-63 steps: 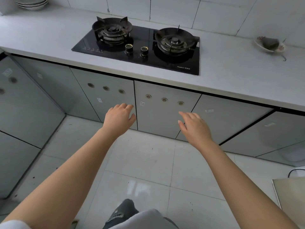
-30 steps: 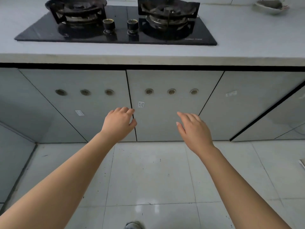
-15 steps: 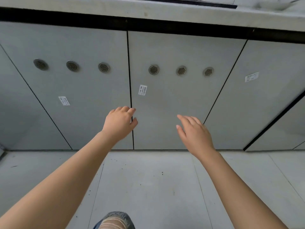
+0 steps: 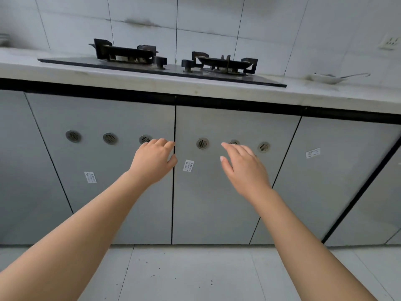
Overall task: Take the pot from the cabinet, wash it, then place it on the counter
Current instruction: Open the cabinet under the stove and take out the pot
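1. The left hand (image 4: 153,162) is loosely curled and holds nothing, in front of the line between two shut cabinet doors (image 4: 217,192).
2. The right hand (image 4: 244,169) is open and holds nothing.
3. The pot cannot be seen.
4. A stove (image 4: 165,66) sits on the counter (image 4: 325,94).

Position: low, head-worn, below the pale stone counter (image 4: 217,89) edge.
Facing: forward and slightly upward at the grey flat cabinet doors (image 4: 217,192), near.
Far field: black glass gas hob (image 4: 165,69) edge-on, white tiled wall (image 4: 206,18) behind.
Near field: pale floor tiles (image 4: 195,274) at bottom.
Views: single, nothing shared.
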